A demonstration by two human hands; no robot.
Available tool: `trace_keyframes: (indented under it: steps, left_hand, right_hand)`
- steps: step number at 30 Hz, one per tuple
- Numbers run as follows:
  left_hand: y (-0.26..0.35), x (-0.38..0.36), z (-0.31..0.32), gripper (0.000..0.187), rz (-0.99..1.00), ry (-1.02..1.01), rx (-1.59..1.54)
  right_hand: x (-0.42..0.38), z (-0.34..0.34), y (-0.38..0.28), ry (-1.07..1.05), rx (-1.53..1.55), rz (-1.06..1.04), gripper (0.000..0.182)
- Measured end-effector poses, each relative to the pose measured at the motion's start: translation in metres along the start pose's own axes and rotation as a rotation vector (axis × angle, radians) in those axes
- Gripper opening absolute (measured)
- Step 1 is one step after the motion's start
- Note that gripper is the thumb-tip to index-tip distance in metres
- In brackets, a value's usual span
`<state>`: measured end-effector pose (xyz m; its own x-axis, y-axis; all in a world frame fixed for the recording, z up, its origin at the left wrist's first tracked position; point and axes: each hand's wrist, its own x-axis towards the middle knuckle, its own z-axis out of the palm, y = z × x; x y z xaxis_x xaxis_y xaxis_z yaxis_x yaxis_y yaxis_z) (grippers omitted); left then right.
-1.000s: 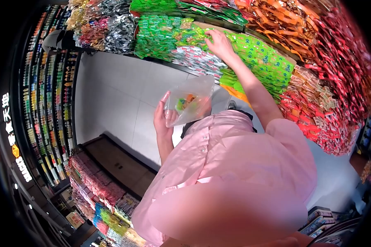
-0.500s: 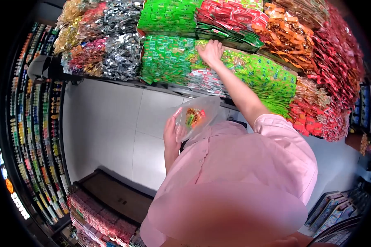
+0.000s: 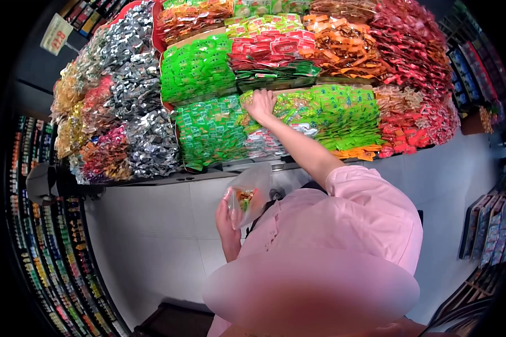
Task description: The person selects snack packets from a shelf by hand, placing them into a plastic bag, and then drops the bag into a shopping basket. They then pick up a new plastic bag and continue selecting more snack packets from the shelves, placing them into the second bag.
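Observation:
My left hand (image 3: 227, 218) holds a clear plastic bag (image 3: 252, 188), with a few small wrapped packets (image 3: 245, 199) in red, orange and green inside it. My right hand (image 3: 260, 105) reaches across the display and rests on yellow-green packets (image 3: 292, 108), its fingers curled down into them. Whether those fingers grip a packet is hidden. Green packets (image 3: 211, 132) lie just left of that hand, and white-and-red packets (image 3: 264, 143) lie in front of it. Behind it are dark green packets (image 3: 278, 74).
Silver packets (image 3: 152, 137) fill the display's left part, orange (image 3: 343, 45) and red ones (image 3: 410, 56) its right. A dark rounded object (image 3: 41, 183) juts out at the left front corner. Stocked shelves (image 3: 56, 253) stand at left, racks (image 3: 489, 230) at right.
The view has tilted up, showing more of the display's back rows and a price sign. My right hand stays among the yellow-green packets, and my left hand still holds the bag.

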<state>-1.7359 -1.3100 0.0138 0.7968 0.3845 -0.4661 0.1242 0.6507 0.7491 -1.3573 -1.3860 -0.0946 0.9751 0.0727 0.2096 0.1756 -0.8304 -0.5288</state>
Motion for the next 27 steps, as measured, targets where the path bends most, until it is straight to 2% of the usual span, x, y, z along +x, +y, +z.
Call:
trace_keyframes:
  steps: [3, 4, 5, 8, 9, 11, 12, 15, 16, 17, 19, 20, 26, 27]
  left_hand:
    - [0.004, 0.003, -0.003, 0.047, -0.007, -0.013, 0.038]
    - [0.005, 0.002, -0.003, 0.047, -0.012, -0.047, 0.052]
    - [0.006, 0.001, -0.004, 0.048, -0.016, -0.078, 0.064]
    - [0.004, 0.004, -0.012, 0.048, -0.014, -0.263, 0.024]
    - [0.004, 0.004, -0.012, 0.048, -0.013, -0.267, 0.023]
    - [0.003, 0.003, -0.010, 0.049, -0.014, -0.263, 0.017]
    - [0.004, 0.002, -0.009, 0.048, -0.019, -0.286, 0.037]
    - [-0.001, 0.005, -0.005, 0.047, -0.077, -0.198, 0.091]
    - [-0.003, 0.007, -0.005, 0.047, -0.081, -0.210, 0.102]
    - [-0.005, 0.010, -0.005, 0.047, -0.087, -0.229, 0.116]
    - [-0.008, 0.012, -0.005, 0.047, -0.107, -0.265, 0.142]
    - [-0.008, 0.011, -0.007, 0.048, -0.091, -0.356, 0.120]
    - [-0.015, 0.019, 0.018, 0.049, -0.119, -0.150, 0.160]
    - [-0.014, 0.019, 0.020, 0.049, -0.127, -0.168, 0.163]
  right_hand:
    - [-0.005, -0.007, 0.002, 0.052, 0.102, -0.084, 0.041]
    - [-0.007, -0.008, 0.002, 0.134, 0.116, -0.134, 0.030]
    - [-0.007, -0.010, 0.004, 0.151, 0.187, -0.158, 0.027]
    - [-0.004, -0.019, 0.008, 0.242, 0.444, -0.252, 0.020]
    - [-0.007, -0.031, 0.005, 0.151, 0.618, -0.177, 0.023]
    - [-0.022, -0.056, 0.004, 0.119, 0.756, -0.142, 0.028]
    - [-0.023, -0.055, 0.013, -0.093, 1.017, 0.005, 0.032]
    - [-0.045, -0.091, 0.024, -0.329, 1.376, 0.122, 0.033]
    - [-0.055, -0.113, 0.024, -0.411, 1.343, 0.176, 0.028]
    - [-0.067, -0.134, 0.019, -0.434, 1.438, 0.170, 0.026]
    - [-0.080, -0.152, 0.023, -0.423, 1.483, 0.171, 0.024]
    - [-0.087, -0.161, 0.024, -0.409, 1.468, 0.183, 0.020]
    - [-0.116, -0.195, 0.031, -0.316, 1.369, 0.114, 0.018]
    - [-0.119, -0.199, 0.031, -0.296, 1.369, 0.114, 0.016]
